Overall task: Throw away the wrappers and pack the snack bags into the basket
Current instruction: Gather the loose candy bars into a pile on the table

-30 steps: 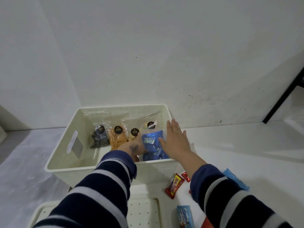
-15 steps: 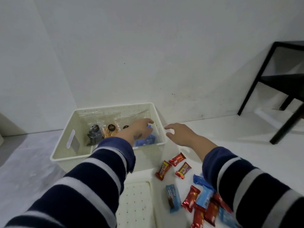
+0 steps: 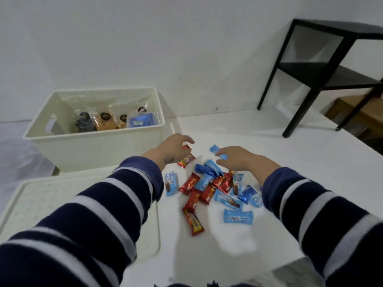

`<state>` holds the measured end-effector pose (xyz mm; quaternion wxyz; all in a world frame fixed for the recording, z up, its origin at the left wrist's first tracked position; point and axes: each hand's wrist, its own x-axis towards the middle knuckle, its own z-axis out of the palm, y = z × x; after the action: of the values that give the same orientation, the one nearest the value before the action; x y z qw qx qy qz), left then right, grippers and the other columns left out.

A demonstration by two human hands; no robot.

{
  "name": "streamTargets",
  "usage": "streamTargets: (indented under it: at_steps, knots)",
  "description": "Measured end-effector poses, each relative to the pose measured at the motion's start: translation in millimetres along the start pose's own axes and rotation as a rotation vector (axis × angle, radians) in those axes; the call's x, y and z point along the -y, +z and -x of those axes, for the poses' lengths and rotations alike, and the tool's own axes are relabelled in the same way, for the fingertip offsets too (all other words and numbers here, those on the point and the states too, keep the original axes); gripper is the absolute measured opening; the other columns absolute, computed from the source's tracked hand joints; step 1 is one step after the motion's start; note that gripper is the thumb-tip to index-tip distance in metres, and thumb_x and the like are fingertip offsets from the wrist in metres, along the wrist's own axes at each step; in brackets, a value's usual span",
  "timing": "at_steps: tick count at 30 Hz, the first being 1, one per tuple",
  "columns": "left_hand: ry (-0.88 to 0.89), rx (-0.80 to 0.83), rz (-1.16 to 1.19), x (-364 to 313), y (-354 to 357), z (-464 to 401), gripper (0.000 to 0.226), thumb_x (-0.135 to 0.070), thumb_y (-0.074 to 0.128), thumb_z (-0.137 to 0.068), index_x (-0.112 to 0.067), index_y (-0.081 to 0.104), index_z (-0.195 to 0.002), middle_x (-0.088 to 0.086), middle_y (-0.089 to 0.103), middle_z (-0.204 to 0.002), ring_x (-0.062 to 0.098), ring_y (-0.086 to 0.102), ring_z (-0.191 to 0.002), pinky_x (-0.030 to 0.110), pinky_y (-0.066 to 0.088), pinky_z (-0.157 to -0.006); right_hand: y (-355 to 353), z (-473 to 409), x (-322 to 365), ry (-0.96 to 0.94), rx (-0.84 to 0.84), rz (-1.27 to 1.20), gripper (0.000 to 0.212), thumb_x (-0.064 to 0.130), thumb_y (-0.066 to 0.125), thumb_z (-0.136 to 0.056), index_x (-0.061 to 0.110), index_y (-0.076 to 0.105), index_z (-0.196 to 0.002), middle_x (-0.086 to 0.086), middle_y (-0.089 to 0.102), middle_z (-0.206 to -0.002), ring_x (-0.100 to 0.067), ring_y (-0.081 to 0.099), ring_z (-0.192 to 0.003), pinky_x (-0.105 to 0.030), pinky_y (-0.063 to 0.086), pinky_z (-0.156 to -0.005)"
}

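A cream basket [image 3: 99, 145] stands at the left on the white table. Inside it, several clear snack bags [image 3: 107, 121] with dark round labels stand upright, next to a blue bag [image 3: 139, 121]. To its right lies a pile of small red and blue snack packets [image 3: 209, 187]. My left hand [image 3: 171, 149] is at the pile's far left edge, fingers curled on a small red packet [image 3: 187, 147]. At the far edge of the pile, my right hand [image 3: 235, 158] pinches a blue packet [image 3: 223, 156] between thumb and fingers.
A cream perforated lid [image 3: 51, 206] lies flat at the near left, under my left sleeve. A black side table [image 3: 310, 67] stands at the back right, with a wooden piece [image 3: 352, 109] behind it. A white wall runs just behind the basket.
Both hands have left the basket and swung right and down onto the packet pile. The blue bag stays in the basket. My view has turned to the right.
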<state>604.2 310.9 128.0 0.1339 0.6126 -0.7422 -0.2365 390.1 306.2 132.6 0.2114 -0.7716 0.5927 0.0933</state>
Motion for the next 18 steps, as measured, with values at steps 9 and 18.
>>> streamTargets:
  at_steps: [9, 18]
  knots:
    - [-0.276, 0.009, -0.059, -11.4, 127.5, 51.6, 0.046, -0.043, 0.053, -0.090, -0.032, 0.047, -0.134, 0.008, 0.027, -0.152, 0.028, 0.022, -0.141, 0.044, 0.022, -0.115, 86.9, 41.6, -95.2, -0.066, 0.068, 0.084, 0.074, 0.063, 0.050, -0.084, 0.033, 0.024, -0.147, -0.007, 0.016, -0.157, -0.030, 0.013, -0.144, -0.049, 0.018, -0.115]
    - [-0.457, -0.036, -0.148, -14.2, 209.0, 92.0, 0.075, -0.060, 0.048, -0.086, -0.039, 0.010, -0.148, 0.000, -0.004, -0.159, 0.034, -0.002, -0.144, 0.053, 0.012, -0.116, 153.2, 31.8, -125.3, -0.184, -0.060, 0.223, 0.103, 0.093, 0.026, -0.062, 0.049, -0.036, -0.131, -0.001, -0.035, -0.151, -0.032, -0.031, -0.139, -0.063, -0.008, -0.111]
